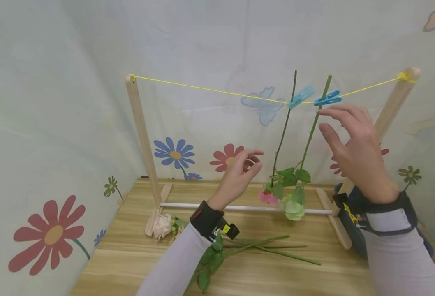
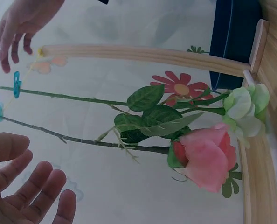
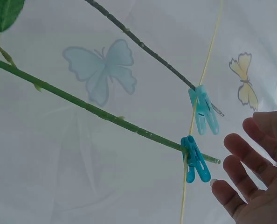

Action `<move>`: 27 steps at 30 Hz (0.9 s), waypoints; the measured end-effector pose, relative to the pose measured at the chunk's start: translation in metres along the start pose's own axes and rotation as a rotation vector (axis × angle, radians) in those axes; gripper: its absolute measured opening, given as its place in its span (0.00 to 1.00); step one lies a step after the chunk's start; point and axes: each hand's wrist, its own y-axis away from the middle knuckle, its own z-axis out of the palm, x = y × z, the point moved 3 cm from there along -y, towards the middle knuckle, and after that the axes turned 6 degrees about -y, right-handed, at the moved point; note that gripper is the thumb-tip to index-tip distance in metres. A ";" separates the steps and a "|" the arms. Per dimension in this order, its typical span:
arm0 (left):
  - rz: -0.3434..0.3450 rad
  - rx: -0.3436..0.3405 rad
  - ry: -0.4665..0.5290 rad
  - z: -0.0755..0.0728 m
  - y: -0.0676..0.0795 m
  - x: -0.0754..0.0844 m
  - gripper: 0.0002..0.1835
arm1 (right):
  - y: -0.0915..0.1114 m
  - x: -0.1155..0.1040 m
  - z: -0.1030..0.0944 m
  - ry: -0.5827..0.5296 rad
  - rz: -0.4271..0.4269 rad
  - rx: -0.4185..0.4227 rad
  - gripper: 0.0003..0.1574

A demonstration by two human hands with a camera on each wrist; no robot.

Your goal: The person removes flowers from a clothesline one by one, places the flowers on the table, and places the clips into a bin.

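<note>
Two artificial flowers hang heads down from a yellow cord [image 1: 202, 87]. A light blue clothespin [image 1: 301, 97] clips the dark stem of the pink rose [image 2: 206, 158]. The green stem of the pale green-white flower [image 1: 293, 209] is held on the cord by a darker blue clothespin [image 3: 194, 159]. My right hand [image 1: 362, 148] is beside the darker clothespin, its fingers relaxed and apart, with nothing in them. Left of the hanging stems, lower down, my left hand [image 1: 239, 174] is also empty, its fingers loosely bent.
Wooden posts [image 1: 142, 139] hold up the cord, with a white rod [image 1: 239, 207] between their feet. More flowers lie on the wooden table, including a cream one [image 1: 163, 226] and crossed green stems [image 1: 262, 245]. A dark blue container [image 1: 358, 222] stands at the right post.
</note>
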 end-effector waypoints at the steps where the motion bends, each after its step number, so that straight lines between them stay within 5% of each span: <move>1: -0.001 -0.001 0.000 0.001 -0.004 0.002 0.20 | -0.007 -0.001 0.001 0.015 -0.019 -0.005 0.21; 15: -0.024 -0.036 -0.047 0.017 -0.038 0.021 0.32 | -0.064 -0.010 0.006 0.317 -0.213 -0.206 0.22; 27: -0.042 -0.085 0.003 0.030 -0.048 0.025 0.32 | -0.091 -0.007 0.014 0.564 -0.152 -0.540 0.20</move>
